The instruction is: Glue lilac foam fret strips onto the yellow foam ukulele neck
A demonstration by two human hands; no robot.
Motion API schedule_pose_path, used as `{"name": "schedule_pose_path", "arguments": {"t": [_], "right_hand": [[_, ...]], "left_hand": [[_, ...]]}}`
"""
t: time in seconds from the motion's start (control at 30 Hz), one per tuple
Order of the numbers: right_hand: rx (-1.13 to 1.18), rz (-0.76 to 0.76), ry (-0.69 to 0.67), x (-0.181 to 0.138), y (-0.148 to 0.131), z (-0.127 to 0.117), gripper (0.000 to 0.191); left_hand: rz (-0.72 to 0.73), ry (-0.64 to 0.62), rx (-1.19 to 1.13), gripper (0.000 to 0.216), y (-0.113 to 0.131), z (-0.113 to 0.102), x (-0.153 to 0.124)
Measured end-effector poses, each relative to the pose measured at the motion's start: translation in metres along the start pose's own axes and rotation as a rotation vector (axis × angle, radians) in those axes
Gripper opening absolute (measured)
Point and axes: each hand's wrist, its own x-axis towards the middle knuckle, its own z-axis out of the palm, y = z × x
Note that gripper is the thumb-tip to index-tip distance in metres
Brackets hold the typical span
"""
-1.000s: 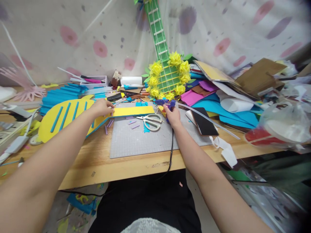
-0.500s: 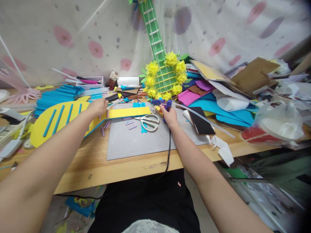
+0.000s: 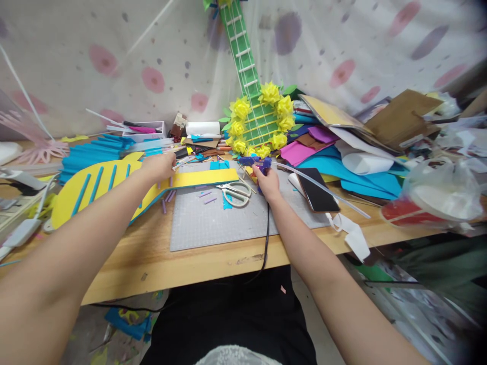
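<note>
My left hand (image 3: 160, 167) rests with curled fingers on a yellow foam guitar-shaped cutout (image 3: 95, 190) with blue strips glued across it; its long yellow neck (image 3: 207, 177) runs onto the grey cutting mat (image 3: 224, 218). My right hand (image 3: 268, 182) is closed round a blue glue gun (image 3: 254, 161), its nozzle pointing left near the end of the yellow neck. A clear glue stick (image 3: 323, 187) trails out to the right and a black cord (image 3: 266, 238) hangs over the table edge. White-handled scissors (image 3: 235, 191) lie on the mat just left of my right hand.
A green foam guitar with yellow flowers (image 3: 258, 121) leans on the back wall. A phone (image 3: 315, 188) lies right of the mat. Stacks of coloured foam sheets (image 3: 342, 172), blue strips (image 3: 95, 149), small purple strips and a plastic bag (image 3: 437, 192) crowd the wooden table (image 3: 152, 263).
My left hand has shifted slightly back and left along the yellow cutout. The glue gun in my right hand stays near the neck's end. The view has wobbled a little.
</note>
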Motion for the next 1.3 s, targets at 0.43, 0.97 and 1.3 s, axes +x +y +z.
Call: {"name": "schedule_pose_path", "arguments": {"t": [0.43, 0.97, 1.3], "right_hand": [[0.002, 0.039, 0.015, 0.0, -0.003, -0.003, 0.047], [0.357, 0.073, -0.434, -0.01, -0.025, -0.024, 0.046], [0.294, -0.046, -0.672, -0.017, -0.036, -0.017, 0.04]], "left_hand": [[0.372, 0.164, -0.053, 0.025, 0.055, 0.018, -0.047], [0.129, 0.421, -0.922, 0.019, 0.06, 0.049, -0.04], [-0.015, 0.068, -1.935, 0.035, 0.072, 0.067, -0.057]]}}
